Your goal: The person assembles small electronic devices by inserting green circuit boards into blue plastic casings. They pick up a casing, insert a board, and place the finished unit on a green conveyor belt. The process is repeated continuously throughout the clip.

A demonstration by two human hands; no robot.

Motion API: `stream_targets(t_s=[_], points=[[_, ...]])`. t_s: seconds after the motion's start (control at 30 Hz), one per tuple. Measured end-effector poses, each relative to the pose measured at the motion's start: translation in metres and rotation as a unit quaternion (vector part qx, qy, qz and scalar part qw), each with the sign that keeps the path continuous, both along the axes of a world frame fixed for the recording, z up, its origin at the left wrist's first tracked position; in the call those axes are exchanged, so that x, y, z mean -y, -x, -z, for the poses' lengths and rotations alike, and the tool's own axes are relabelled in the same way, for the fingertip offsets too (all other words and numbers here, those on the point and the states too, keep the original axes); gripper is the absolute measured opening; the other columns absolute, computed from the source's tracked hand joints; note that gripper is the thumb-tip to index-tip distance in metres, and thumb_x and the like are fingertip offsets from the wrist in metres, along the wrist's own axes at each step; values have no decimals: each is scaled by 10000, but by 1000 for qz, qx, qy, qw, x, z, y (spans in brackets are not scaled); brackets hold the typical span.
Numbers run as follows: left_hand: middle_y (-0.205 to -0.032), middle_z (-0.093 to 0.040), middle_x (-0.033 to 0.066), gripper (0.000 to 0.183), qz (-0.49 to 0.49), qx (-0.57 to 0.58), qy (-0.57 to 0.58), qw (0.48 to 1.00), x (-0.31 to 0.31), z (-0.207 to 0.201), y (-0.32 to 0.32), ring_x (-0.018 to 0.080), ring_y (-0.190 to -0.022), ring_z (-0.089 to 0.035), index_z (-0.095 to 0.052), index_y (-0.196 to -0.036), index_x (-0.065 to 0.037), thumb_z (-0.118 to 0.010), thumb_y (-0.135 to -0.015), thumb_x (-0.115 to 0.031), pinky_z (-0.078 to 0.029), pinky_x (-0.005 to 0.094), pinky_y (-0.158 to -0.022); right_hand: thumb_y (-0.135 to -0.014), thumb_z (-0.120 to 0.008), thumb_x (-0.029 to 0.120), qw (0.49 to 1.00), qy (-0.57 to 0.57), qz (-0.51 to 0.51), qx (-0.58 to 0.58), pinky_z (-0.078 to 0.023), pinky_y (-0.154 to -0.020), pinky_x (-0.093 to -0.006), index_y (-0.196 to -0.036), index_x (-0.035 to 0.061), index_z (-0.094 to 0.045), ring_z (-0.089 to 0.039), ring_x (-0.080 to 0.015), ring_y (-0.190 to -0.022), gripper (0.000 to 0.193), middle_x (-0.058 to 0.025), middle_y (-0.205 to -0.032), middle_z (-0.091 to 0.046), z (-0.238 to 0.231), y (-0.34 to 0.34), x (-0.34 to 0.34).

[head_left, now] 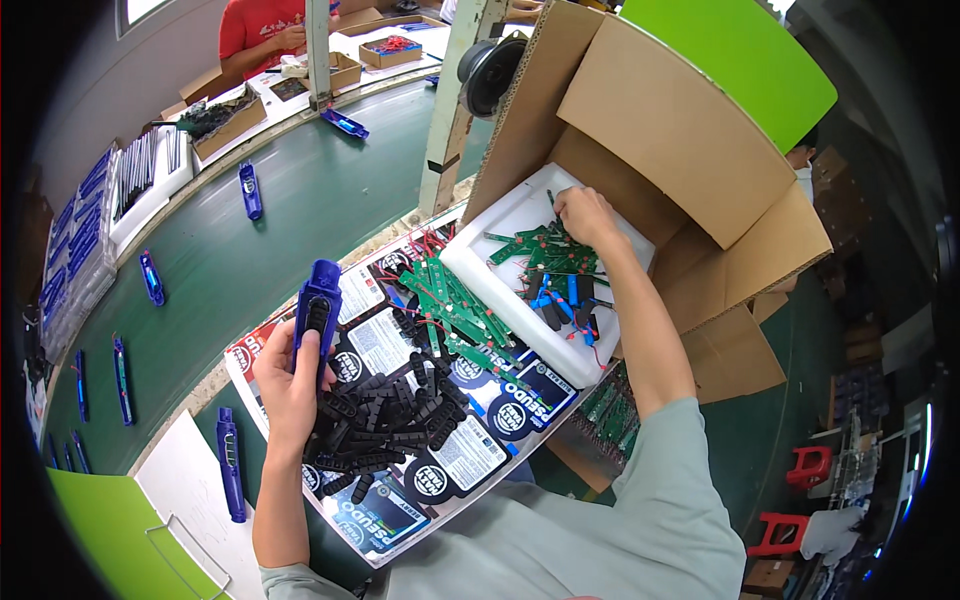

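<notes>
My left hand (285, 375) is wrapped round a long blue plastic casing (319, 285), held upright with a black slotted piece in its face. Beneath it lies a heap of small black plastic parts (385, 420). My right hand (588, 216) reaches into a white foam tray (480, 262), its fingers pinched at a thin green circuit board (551, 200). Below that hand the tray holds more green boards (535, 243) and blue and black cells with wires (565, 300). Another pile of narrow green boards (450, 300) with red wires lies beside the tray.
A green conveyor belt (300, 170) carries several blue casings (250, 190). An open cardboard box (680, 120) stands behind the tray. One blue casing (230, 465) lies by my left forearm. Across the belt, a person in red (250, 40) works at a table.
</notes>
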State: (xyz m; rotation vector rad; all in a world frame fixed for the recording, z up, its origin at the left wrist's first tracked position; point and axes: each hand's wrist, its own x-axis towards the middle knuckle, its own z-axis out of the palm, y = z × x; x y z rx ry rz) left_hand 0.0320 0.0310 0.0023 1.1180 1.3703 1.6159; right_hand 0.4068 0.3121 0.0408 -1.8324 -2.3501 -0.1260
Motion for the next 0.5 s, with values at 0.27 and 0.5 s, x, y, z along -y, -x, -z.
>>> stream_targets(t_s=[0.27,0.5], points=[[-796,-646,41,203,-5,-11,-6,1000,0,2,1,59,-552,-560,-622,-1132,7,-564,-1035,-161,-430,200,-472,-816,-659,7,991,128,38,26,-519,-980,-435,-1069,152,-748,-629,-344,-1180,304,-152,-1217,-687,3,-17,-27],[-811,-644,48,227,2,-8,0,1000,-1,2,3,59,-554,-562,-618,-1164,13,-568,-1032,-164,-434,202,-475,-789,-723,14,988,133,19,72,-525,-948,-450,-1089,126,-715,-631,-339,-1168,320,-142,-1226,-678,3,-19,-16]])
